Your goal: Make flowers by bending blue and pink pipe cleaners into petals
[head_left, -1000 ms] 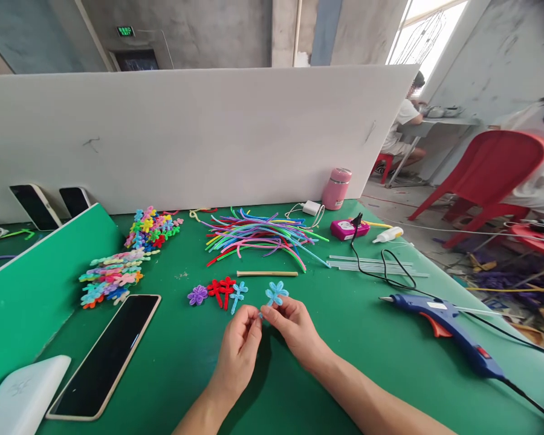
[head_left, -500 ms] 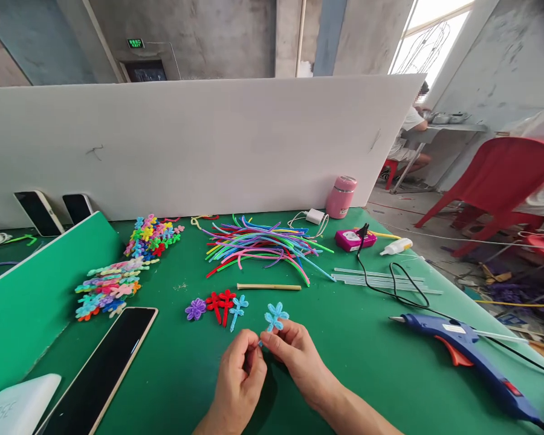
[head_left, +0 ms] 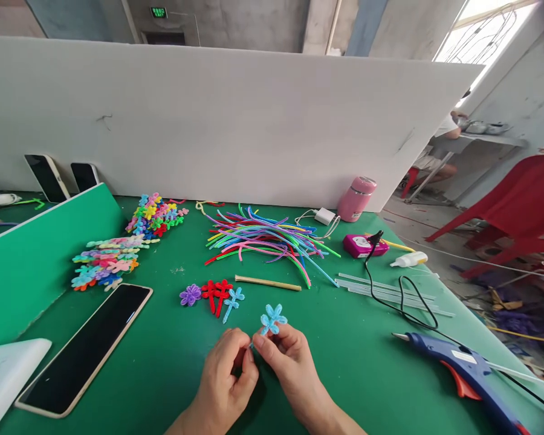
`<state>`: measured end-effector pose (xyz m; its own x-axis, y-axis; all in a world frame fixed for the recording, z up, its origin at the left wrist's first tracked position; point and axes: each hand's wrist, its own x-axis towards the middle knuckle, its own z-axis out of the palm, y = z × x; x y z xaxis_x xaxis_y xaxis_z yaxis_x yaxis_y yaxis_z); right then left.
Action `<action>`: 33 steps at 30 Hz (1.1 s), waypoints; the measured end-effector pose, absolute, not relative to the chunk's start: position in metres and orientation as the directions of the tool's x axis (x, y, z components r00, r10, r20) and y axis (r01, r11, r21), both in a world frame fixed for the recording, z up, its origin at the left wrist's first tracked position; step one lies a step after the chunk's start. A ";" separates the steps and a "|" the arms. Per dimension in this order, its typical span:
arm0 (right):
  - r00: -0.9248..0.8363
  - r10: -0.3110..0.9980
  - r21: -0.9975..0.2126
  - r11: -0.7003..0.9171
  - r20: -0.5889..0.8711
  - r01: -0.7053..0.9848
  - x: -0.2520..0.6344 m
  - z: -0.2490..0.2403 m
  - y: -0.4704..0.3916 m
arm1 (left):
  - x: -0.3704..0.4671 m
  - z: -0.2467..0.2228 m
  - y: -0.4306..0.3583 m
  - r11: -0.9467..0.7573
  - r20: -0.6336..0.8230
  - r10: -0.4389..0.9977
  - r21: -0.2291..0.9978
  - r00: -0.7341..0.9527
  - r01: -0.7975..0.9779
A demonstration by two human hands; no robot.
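Observation:
A light-blue pipe-cleaner flower (head_left: 272, 319) stands up out of my right hand (head_left: 286, 361), its petals above the pinched thumb and fingers. My left hand (head_left: 230, 370) is closed at the lower end of the flower's stem, thumb against forefinger, and the two hands nearly touch. Most of the stem is hidden by my fingers. Just beyond my left hand lie another light-blue flower (head_left: 233, 301), two red flowers (head_left: 217, 295) and a purple flower (head_left: 191, 295), flat on the green table.
A heap of coloured pipe cleaners (head_left: 267, 238) lies behind a thin wooden stick (head_left: 267, 283). To the right are a blue glue gun (head_left: 457, 356) with its black cord and clear glue sticks (head_left: 390, 290). A phone (head_left: 88, 347) and piled flowers (head_left: 111, 263) are at left.
The camera view has turned and tilted, so the scene sits at a slant. Both hands keep hold of the light-blue flower, in nearly the same pose.

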<state>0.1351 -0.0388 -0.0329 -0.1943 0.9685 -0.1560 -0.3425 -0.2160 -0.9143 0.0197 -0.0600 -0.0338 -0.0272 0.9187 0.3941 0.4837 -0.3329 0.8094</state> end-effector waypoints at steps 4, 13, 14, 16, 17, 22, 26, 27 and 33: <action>-0.202 0.963 -0.899 -0.242 -0.177 -0.365 0.137 -0.031 -0.040 | 0.022 -0.034 -0.063 -0.344 0.397 0.918 0.813 -0.015 0.470; -0.062 0.992 -0.888 -0.124 -0.108 -0.442 0.141 -0.037 -0.026 | 0.024 -0.030 -0.060 -0.275 0.319 0.947 0.852 -0.025 0.445; -0.035 0.996 -0.896 -0.089 -0.082 -0.436 0.143 -0.036 -0.024 | 0.024 -0.030 -0.060 -0.268 0.308 0.951 0.855 -0.019 0.444; -0.039 0.998 -0.914 -0.056 -0.044 -0.403 0.147 -0.034 -0.021 | 0.024 -0.031 -0.059 -0.266 0.294 0.956 0.857 0.006 0.441; -0.054 0.998 -0.923 -0.050 -0.032 -0.381 0.148 -0.033 -0.021 | 0.024 -0.032 -0.059 -0.271 0.298 0.955 0.855 0.009 0.443; -0.118 0.993 -0.958 -0.008 0.026 -0.285 0.147 -0.033 -0.028 | 0.021 -0.038 -0.056 -0.411 0.481 0.877 0.741 0.007 0.532; -0.194 0.980 -0.968 -0.014 0.035 -0.250 0.147 -0.037 -0.030 | 0.021 -0.041 -0.054 -0.566 0.653 0.746 0.518 0.130 0.642; -0.203 0.979 -0.969 -0.019 0.032 -0.245 0.147 -0.037 -0.030 | 0.021 -0.041 -0.054 -0.585 0.685 0.713 0.461 0.151 0.667; -0.248 0.969 -0.969 -0.081 -0.021 -0.233 0.151 -0.037 -0.029 | 0.023 -0.040 -0.051 -0.613 0.751 0.629 0.319 0.202 0.723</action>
